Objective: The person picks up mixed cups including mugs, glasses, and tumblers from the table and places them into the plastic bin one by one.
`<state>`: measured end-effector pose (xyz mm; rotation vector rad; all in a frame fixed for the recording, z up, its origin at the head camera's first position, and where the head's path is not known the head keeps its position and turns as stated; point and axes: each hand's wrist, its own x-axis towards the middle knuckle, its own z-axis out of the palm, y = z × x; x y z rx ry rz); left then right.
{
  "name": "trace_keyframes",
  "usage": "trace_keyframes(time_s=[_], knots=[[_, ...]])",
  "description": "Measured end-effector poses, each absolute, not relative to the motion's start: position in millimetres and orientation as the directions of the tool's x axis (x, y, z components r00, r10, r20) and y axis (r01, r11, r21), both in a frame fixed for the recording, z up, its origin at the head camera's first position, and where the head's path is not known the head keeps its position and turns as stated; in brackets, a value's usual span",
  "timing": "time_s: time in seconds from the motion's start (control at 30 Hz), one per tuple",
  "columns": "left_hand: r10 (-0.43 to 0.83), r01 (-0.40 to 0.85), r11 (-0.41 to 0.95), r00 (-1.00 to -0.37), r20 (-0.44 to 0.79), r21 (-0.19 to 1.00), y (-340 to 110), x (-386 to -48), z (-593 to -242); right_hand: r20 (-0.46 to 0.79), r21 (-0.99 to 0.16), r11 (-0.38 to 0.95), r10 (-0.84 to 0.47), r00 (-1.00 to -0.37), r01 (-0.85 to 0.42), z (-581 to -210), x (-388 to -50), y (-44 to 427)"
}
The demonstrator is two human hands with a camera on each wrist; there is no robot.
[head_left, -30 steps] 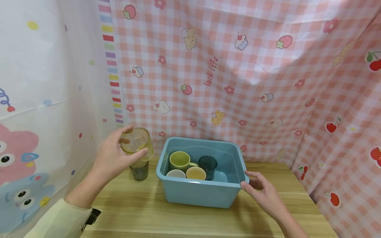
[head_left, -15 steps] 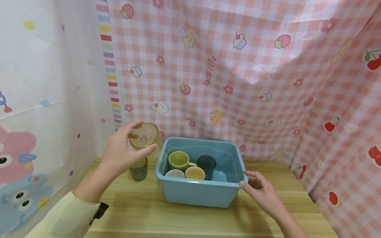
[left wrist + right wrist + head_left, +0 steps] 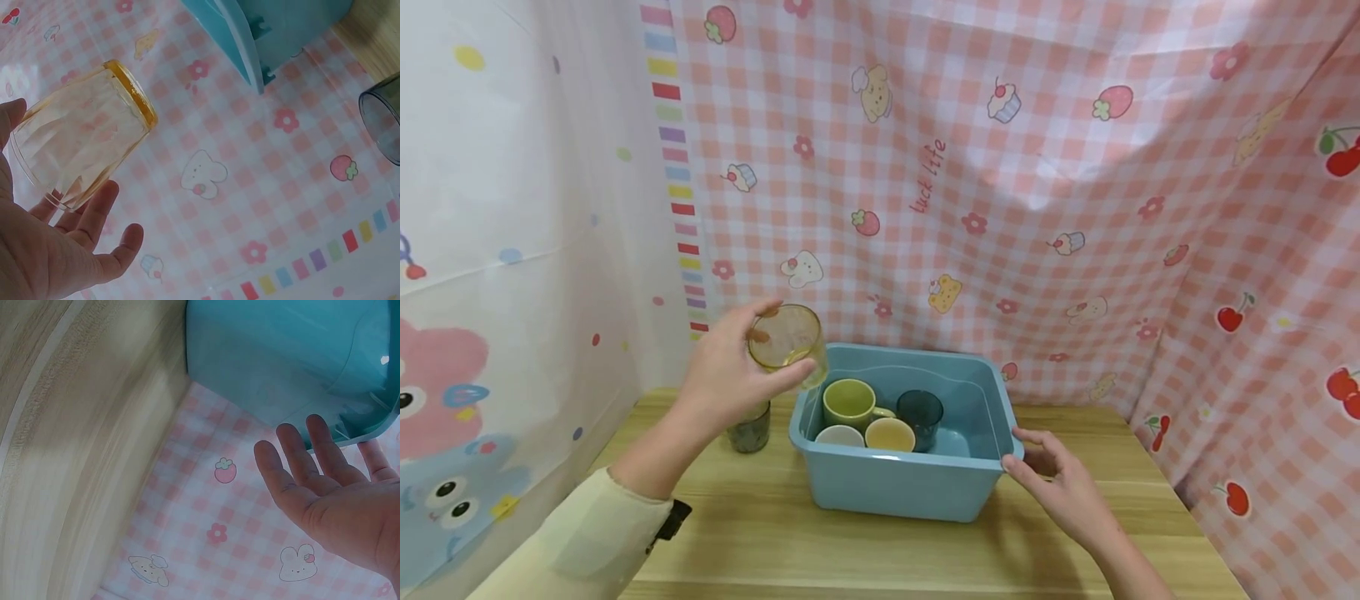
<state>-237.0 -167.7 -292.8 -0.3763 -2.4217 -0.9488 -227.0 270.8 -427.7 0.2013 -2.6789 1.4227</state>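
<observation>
My left hand (image 3: pixel 730 362) holds a clear amber drinking glass (image 3: pixel 790 337) by its rim, tilted, above the left end of a blue plastic tub (image 3: pixel 898 487). In the left wrist view, the thumb and fingers lie around the mouth end of the glass (image 3: pixel 81 134). My right hand (image 3: pixel 1063 487) pinches the tub's right front rim between thumb and forefinger; its other fingers (image 3: pixel 294 453) extend outside the wall. Inside the tub stand a green mug (image 3: pixel 850 406), a white cup (image 3: pixel 840 437), a yellow cup (image 3: pixel 891 437) and a dark glass (image 3: pixel 920 417).
A smoky grey glass (image 3: pixel 750 432) stands on the wooden table (image 3: pixel 760 533) left of the tub, partly behind my left wrist. Pink checked cloth (image 3: pixel 955 208) hangs close behind the tub and on the right. A white printed cloth (image 3: pixel 550 250) hangs on the left.
My left hand has carried the amber glass rightward and slightly up, from above the grey glass to the tub's left edge. The right hand stays at the rim.
</observation>
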Motion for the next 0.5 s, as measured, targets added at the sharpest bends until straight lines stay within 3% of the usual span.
trace_keyframes(time_s=[0.5], knots=[[0.126,0.468,0.694,-0.826,0.549,0.546,-142,-247,-292,0.156,-0.823,0.543,-0.061,-0.986,-0.164,-429,-227,271]])
